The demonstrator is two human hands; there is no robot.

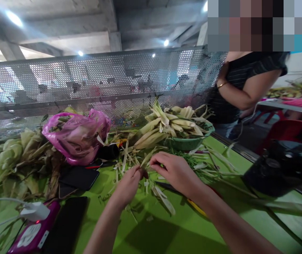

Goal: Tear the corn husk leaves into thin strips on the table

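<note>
My left hand point(133, 181) pinches the lower end of a pale green corn husk strip point(148, 157) over the middle of the green table point(151, 236). The fingers of my right hand point(172, 170) are curled closed at the same strip, just right of the left hand; their tips are partly hidden. Loose husk pieces point(164, 201) lie on the table below the hands. Under my right forearm is a tool with yellow and red handles point(197, 207), mostly covered. Behind the hands, a green basket point(188, 143) holds a heap of corn husks point(177, 121).
A pink plastic bag point(74, 141) stands at left beside piled husks point(5, 162). Dark phones point(79, 178), a purple power strip point(34, 229) and a black machine point(275, 173) are on the table. A perforated metal screen point(87, 84) runs behind. A person point(246, 84) stands at right.
</note>
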